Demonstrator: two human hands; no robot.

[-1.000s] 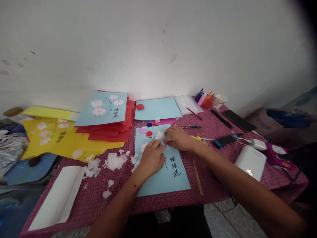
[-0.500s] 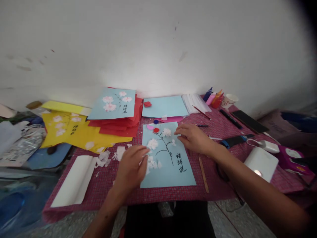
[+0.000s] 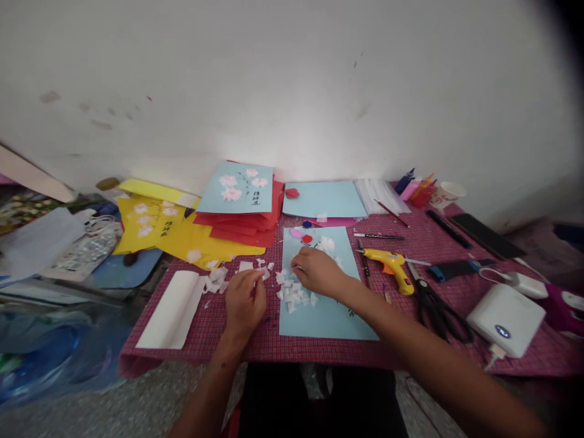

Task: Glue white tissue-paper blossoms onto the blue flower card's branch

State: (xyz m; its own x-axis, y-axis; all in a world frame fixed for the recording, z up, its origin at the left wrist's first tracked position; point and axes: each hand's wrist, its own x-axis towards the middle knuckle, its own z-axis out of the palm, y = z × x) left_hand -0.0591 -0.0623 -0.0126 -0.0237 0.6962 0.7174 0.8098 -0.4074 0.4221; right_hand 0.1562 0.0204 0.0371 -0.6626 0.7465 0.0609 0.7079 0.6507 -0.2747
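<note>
Head view: the right hand (image 3: 319,271) is over the upper left part of a blue sheet (image 3: 319,325), its fingers bent together just at the upper edge of a cluster of white paper pieces (image 3: 294,297); whether it grips one cannot be told. The left hand (image 3: 246,301) is off the sheet to its left, thumb and fingers drawn close together near loose paper scraps (image 3: 215,280); whether a scrap is pinched there is unclear too. The sheet lies flat on the table (image 3: 219,359), directly in front of the person.

At the back right, a paper cup (image 3: 448,194) stands beside squeeze bottles (image 3: 420,190) of dark blue, pink, orange and red; the cup's contents cannot be made out.

The pieces are thin, angular and torn-looking, and a ruffled white paper flower (image 3: 326,244) sits near the sheet's top. The tablecloth is checked, reddish purple. A smooth yellow glue gun (image 3: 387,261) and black-handled scissors (image 3: 438,310) lie right of the sheet.
</note>
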